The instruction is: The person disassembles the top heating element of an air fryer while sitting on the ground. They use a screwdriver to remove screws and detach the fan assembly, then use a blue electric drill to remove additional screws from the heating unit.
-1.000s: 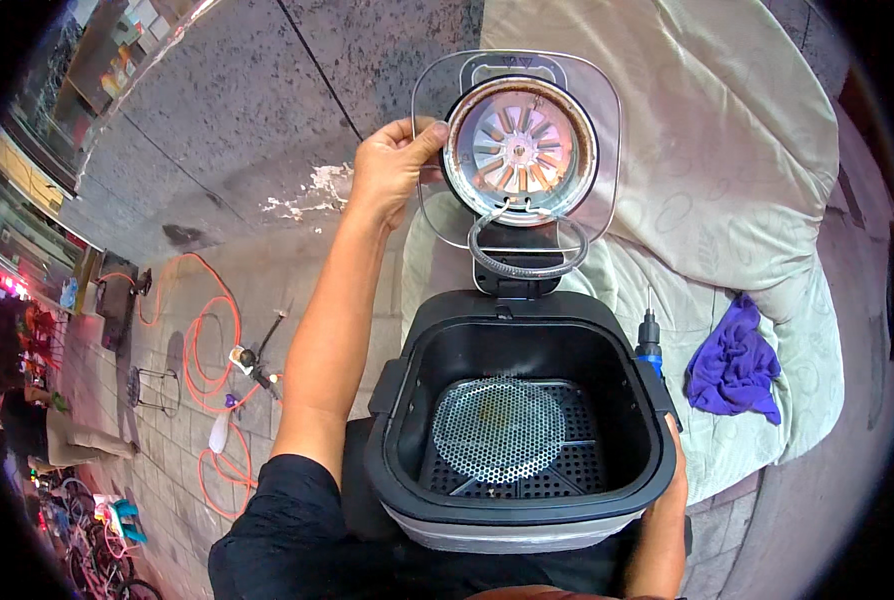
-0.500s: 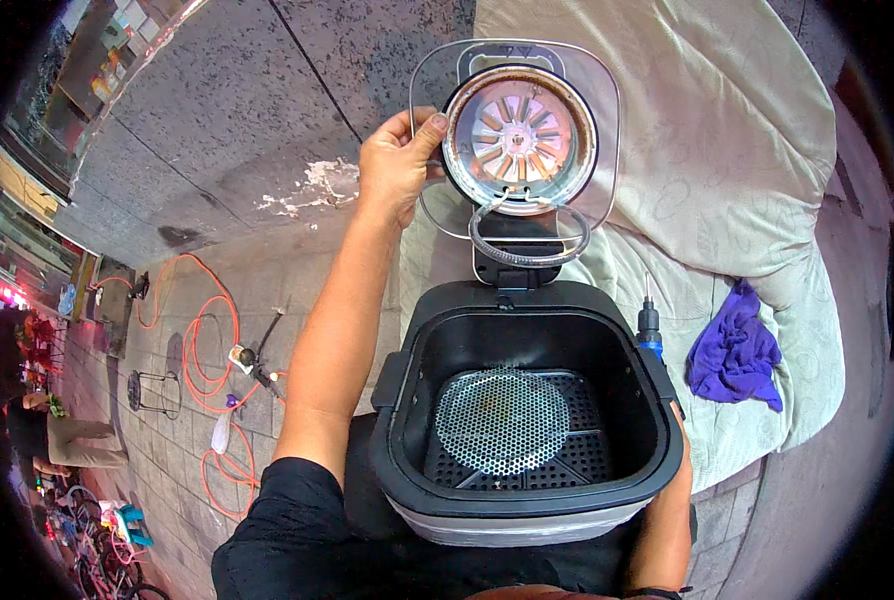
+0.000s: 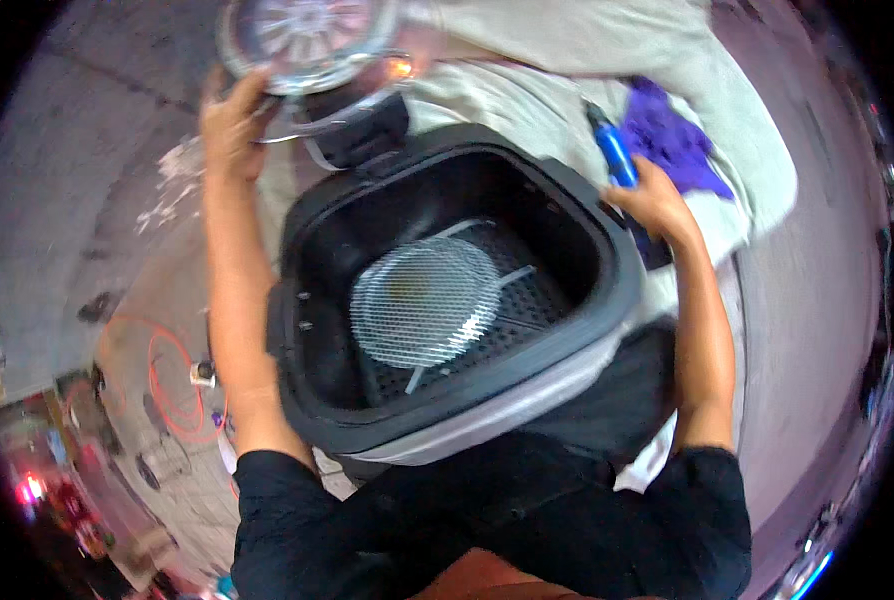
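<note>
An air fryer with a black basket opening sits against my lap, its hinged lid tipped up. My left hand grips the edge of the round metal lid, which has a slotted fan disc and a curved heating tube; motion blurs it. Inside the black cavity a round perforated metal plate lies on a black holed tray. At the far right side, my right hand is closed around a blue and black power screwdriver, its tip pointing away from me.
A purple cloth lies beyond my right hand on a pale padded sheet. An orange cord loops over the paving at left. White material shows beside my right forearm.
My right hand has come up from the fryer's right side onto the screwdriver. The view has shifted and turned, so the fryer looks tilted. My left hand keeps hold of the lid.
</note>
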Motion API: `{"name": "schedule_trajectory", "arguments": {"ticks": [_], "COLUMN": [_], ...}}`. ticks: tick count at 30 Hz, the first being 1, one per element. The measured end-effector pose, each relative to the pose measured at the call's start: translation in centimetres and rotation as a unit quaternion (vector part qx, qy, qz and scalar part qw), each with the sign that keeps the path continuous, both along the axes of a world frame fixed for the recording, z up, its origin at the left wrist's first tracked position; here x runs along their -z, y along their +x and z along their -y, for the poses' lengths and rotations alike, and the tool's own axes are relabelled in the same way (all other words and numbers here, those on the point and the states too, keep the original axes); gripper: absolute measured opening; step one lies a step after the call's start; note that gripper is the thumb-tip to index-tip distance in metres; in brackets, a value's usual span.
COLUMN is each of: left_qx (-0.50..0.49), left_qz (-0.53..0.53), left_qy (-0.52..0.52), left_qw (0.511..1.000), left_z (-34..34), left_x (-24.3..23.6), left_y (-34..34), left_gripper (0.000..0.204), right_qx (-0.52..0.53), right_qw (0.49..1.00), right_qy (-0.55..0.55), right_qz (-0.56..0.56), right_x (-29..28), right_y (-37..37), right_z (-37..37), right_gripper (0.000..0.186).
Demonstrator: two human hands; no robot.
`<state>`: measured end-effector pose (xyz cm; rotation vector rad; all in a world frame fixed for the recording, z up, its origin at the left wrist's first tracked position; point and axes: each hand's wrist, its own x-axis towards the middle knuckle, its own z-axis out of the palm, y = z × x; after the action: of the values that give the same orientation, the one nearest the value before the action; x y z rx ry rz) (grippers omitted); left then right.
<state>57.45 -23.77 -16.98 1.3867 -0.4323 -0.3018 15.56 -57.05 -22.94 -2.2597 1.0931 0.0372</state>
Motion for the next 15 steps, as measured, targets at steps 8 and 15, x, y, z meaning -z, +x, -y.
{"name": "schedule_trajectory", "arguments": {"ticks": [8, 15], "left_qx": [0.061, 0.073], "left_qz": [-0.019, -0.02], "left_qy": [-0.041, -0.077], "left_qw": [0.997, 0.994], "left_z": [0.7, -1.9], "left_x": [-0.4, 1.9], "left_y": [-1.1, -1.6], "left_gripper": [0.05, 0.05], "right_qx": [-0.031, -0.001], "right_qw": [0.984, 0.987], "right_qy": [-0.151, -0.145], "right_qz": [-0.093, -0.07], "right_x": [7.1, 2.8], "right_y": [-2.8, -5.2], "right_z": [2.3, 2.4], "right_gripper": [0.047, 0.053]}}
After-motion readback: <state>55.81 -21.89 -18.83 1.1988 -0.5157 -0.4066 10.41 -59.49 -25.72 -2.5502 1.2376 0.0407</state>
